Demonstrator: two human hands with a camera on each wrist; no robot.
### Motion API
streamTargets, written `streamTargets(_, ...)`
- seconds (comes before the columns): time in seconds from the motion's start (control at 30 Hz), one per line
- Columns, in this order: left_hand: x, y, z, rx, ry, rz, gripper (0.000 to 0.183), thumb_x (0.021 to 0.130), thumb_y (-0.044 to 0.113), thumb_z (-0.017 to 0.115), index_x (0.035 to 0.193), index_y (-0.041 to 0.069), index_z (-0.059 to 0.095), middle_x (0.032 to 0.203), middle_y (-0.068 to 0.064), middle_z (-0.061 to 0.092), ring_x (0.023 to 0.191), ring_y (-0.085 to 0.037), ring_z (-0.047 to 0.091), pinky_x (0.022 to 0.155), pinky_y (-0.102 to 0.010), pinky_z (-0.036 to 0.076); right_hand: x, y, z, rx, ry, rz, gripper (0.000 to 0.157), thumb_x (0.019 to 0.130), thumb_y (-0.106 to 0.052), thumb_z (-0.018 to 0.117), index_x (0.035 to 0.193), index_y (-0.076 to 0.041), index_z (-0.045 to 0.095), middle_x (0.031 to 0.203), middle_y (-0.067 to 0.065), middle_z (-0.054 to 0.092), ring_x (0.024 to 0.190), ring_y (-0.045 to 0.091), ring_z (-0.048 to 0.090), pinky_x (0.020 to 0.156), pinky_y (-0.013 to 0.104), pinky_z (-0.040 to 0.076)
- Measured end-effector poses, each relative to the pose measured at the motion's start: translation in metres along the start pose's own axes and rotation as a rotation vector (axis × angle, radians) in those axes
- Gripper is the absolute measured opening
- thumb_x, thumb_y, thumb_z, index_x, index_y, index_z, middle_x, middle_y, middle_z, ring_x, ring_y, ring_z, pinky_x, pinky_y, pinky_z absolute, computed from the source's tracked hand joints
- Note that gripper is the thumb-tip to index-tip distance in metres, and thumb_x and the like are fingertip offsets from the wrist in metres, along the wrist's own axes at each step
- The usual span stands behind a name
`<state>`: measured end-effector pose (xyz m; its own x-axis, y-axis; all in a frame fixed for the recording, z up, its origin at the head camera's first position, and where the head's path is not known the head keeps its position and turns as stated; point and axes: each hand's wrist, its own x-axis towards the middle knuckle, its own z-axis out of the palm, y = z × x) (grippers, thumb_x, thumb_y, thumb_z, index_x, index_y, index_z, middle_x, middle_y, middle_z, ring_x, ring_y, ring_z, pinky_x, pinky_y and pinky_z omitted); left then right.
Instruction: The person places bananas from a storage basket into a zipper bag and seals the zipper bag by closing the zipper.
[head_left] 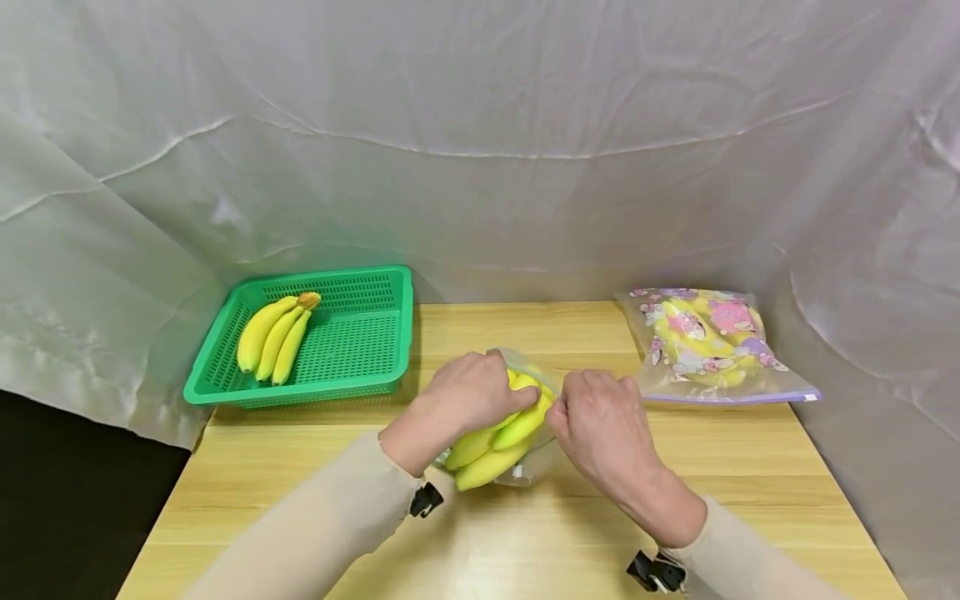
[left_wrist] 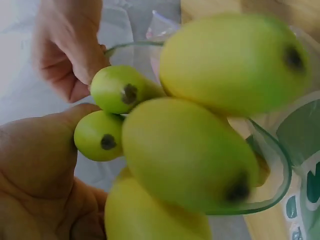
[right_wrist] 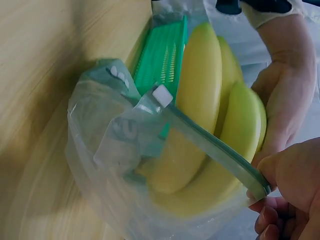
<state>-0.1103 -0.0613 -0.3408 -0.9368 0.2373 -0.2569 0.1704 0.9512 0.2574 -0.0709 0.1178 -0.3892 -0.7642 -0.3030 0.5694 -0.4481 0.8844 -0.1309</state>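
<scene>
Your left hand [head_left: 476,387] grips a bunch of bananas [head_left: 491,465], partly inside a clear bag [right_wrist: 85,135] whose zip edge your right hand [head_left: 603,425] pinches, above the wooden table [head_left: 510,542]. Grey cloth [head_left: 480,217] hangs behind. Only your left wrist view shows the bananas' dark tips [left_wrist: 294,59] plainly.

place: makeshift work area | grey sheeting [head_left: 480,208] on three sides | wood-grain tabletop [head_left: 525,546]

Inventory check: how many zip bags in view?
2: a green-edged bag pinched by the right hand, and a patterned bag at the back right of the table. No others show.
</scene>
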Motion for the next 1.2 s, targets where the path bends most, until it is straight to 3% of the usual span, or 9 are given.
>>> streamTargets(0.1, 0.008, 0.004, 0.003, -0.018, 0.015, -0.057, 0.083, 0.084, 0.064, 0.051, 0.135, -0.001, 0.043, 0.08, -0.009, 0.06, 0.064, -0.021, 0.056, 0.056, -0.032, 0.044, -0.001, -0.002, 0.001, 0.025, -0.039, 0.021, 0.022, 0.073, -0.009, 0.057, 0.059, -0.017, 0.042, 0.055, -0.006, 0.035, 0.05, 0.012, 0.03, 0.053, 0.029, 0.026)
streamTargets(0.2, 0.012, 0.006, 0.006, -0.046, -0.006, -0.065, 0.097, 0.084, 0.067, 0.051, 0.148, -0.002, 0.026, 0.094, -0.014, 0.064, 0.071, -0.022, 0.059, 0.06, -0.033, 0.047, -0.001, -0.003, 0.002, 0.064, -0.102, 0.075, 0.021, 0.076, -0.01, 0.058, 0.061, -0.016, 0.045, 0.057, -0.006, 0.039, 0.052, 0.013, 0.034, 0.053, 0.029, 0.028)
streamTargets(0.3, 0.011, 0.005, 0.008, -0.115, -0.066, -0.032, 0.101, 0.083, 0.066, 0.058, 0.149, -0.001, 0.022, 0.1, -0.016, 0.065, 0.072, -0.021, 0.061, 0.059, -0.032, 0.05, 0.001, -0.002, 0.003, 0.101, -0.154, 0.126, 0.02, 0.081, -0.012, 0.059, 0.064, -0.016, 0.048, 0.059, -0.005, 0.043, 0.054, 0.013, 0.037, 0.054, 0.03, 0.033)
streamTargets(0.47, 0.007, 0.0, 0.009, -0.212, -0.151, 0.04, 0.1, 0.08, 0.059, 0.067, 0.147, 0.002, 0.021, 0.091, -0.011, 0.063, 0.067, -0.019, 0.061, 0.056, -0.031, 0.052, 0.002, 0.001, 0.002, 0.136, -0.186, 0.168, 0.021, 0.083, -0.012, 0.06, 0.065, -0.015, 0.049, 0.061, -0.004, 0.044, 0.055, 0.013, 0.039, 0.055, 0.03, 0.037)
streamTargets(0.6, 0.011, -0.003, 0.01, -0.228, -0.125, 0.024, 0.098, 0.084, 0.062, 0.059, 0.147, -0.002, 0.02, 0.095, -0.012, 0.064, 0.073, -0.019, 0.061, 0.065, -0.032, 0.051, 0.001, -0.004, -0.001, 0.206, -0.211, 0.182, 0.018, 0.08, -0.009, 0.057, 0.066, -0.016, 0.048, 0.062, -0.004, 0.044, 0.056, 0.011, 0.039, 0.053, 0.026, 0.036)
streamTargets(0.73, 0.02, -0.005, 0.013, -0.275, -0.116, -0.037, 0.106, 0.086, 0.063, 0.052, 0.152, -0.005, 0.005, 0.1, -0.016, 0.067, 0.079, -0.022, 0.063, 0.075, -0.036, 0.052, 0.001, -0.008, -0.004, 0.274, -0.233, 0.201, 0.016, 0.081, -0.007, 0.055, 0.069, -0.016, 0.049, 0.066, -0.004, 0.047, 0.059, 0.009, 0.041, 0.052, 0.023, 0.037)
streamTargets(0.9, 0.023, -0.008, 0.017, -0.366, -0.165, -0.029, 0.106, 0.089, 0.069, 0.045, 0.155, 0.0, -0.001, 0.127, -0.023, 0.062, 0.103, -0.026, 0.065, 0.092, -0.043, 0.051, 0.004, -0.004, -0.001, 0.284, -0.25, 0.253, 0.014, 0.085, -0.009, 0.055, 0.073, -0.014, 0.051, 0.069, -0.002, 0.049, 0.06, 0.011, 0.044, 0.053, 0.024, 0.04)
streamTargets(1.1, 0.011, -0.012, 0.011, -0.552, -0.226, 0.097, 0.106, 0.082, 0.05, 0.071, 0.156, 0.011, 0.005, 0.11, -0.008, 0.066, 0.094, -0.017, 0.063, 0.091, -0.038, 0.049, 0.005, 0.003, 0.002, 0.272, -0.26, 0.31, 0.013, 0.084, -0.011, 0.055, 0.072, -0.014, 0.05, 0.067, 0.0, 0.048, 0.057, 0.013, 0.044, 0.05, 0.025, 0.038)
streamTargets(1.2, 0.006, -0.009, 0.01, -0.516, -0.166, 0.126, 0.108, 0.077, 0.045, 0.079, 0.154, 0.011, 0.013, 0.119, -0.007, 0.062, 0.101, -0.017, 0.061, 0.092, -0.038, 0.049, 0.004, 0.004, 0.001, 0.28, -0.262, 0.315, 0.012, 0.084, -0.011, 0.056, 0.073, -0.014, 0.051, 0.068, 0.0, 0.05, 0.057, 0.012, 0.044, 0.05, 0.025, 0.038)
